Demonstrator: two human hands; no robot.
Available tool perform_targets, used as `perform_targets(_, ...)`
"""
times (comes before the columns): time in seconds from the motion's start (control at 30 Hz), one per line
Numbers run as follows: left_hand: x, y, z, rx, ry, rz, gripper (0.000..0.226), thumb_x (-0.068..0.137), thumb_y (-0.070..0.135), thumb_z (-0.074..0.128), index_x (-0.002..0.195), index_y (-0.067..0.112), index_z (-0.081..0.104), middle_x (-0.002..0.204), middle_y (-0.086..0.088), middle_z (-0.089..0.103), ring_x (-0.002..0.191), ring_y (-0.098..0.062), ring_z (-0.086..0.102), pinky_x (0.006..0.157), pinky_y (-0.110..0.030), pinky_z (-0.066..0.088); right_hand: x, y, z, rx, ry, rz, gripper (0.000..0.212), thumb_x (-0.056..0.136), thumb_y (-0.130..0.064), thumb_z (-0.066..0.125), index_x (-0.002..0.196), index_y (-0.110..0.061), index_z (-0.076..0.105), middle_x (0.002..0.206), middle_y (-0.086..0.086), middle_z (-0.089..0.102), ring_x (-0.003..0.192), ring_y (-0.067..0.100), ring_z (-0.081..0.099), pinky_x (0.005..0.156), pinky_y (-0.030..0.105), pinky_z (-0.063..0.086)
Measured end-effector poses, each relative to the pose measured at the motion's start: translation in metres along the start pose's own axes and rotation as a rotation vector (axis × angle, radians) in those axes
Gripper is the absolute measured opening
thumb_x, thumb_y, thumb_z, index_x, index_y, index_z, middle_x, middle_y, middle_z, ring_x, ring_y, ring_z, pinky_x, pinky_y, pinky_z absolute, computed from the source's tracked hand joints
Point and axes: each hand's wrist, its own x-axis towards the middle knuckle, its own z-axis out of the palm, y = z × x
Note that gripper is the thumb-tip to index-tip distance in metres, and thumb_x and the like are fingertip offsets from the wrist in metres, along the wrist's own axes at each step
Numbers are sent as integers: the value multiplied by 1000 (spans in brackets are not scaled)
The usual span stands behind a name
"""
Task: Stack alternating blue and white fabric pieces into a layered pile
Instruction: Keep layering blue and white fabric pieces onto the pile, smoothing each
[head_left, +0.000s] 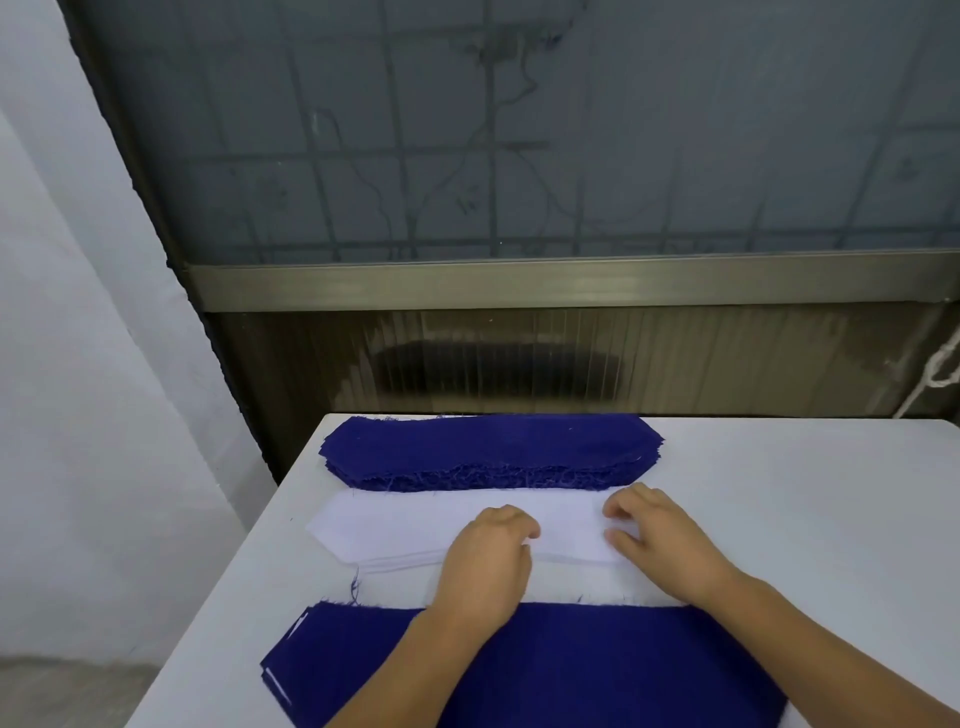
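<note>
While fingers curl, both hands (485, 558) pinch the white stack (405, 527).

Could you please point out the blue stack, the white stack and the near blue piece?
blue stack (488, 447): head view, middle of its top sheet.
white stack (395, 525): head view, bare top sheet left of the hands.
near blue piece (597, 670): head view, open cloth between the forearms.
</note>
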Motion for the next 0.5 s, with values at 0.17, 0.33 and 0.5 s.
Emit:
perform_targets(0.17,24,-1,13,-96,-77,-136,24,92,35,56,113,25,62,111,15,58,105,-1,50,92,-18,42,15,6,4,90,-30,39,8,92,-32,59,86,-34,54,95,-17,52,93,3,48,82,18,42)
perform_targets(0.33,32,-2,16,-76,-108,-142,31,84,46,64,108,26,64,106,14,58,100,-3,50,88,-19,43,19,7,4,220,-14,84,16,92,-25,60,77,-26,58,86,-8,55,84,9,52,77,24,46)
perform_targets(0.5,39,0,13,-64,-119,-155,28,84,42,66,105,23,64,103,10,59,96,-6,52,83,-20,45,28,7,0,318,-65,136,27,96,-24,54,69,-22,58,82,-2,54,71,8,50,66,17,41)
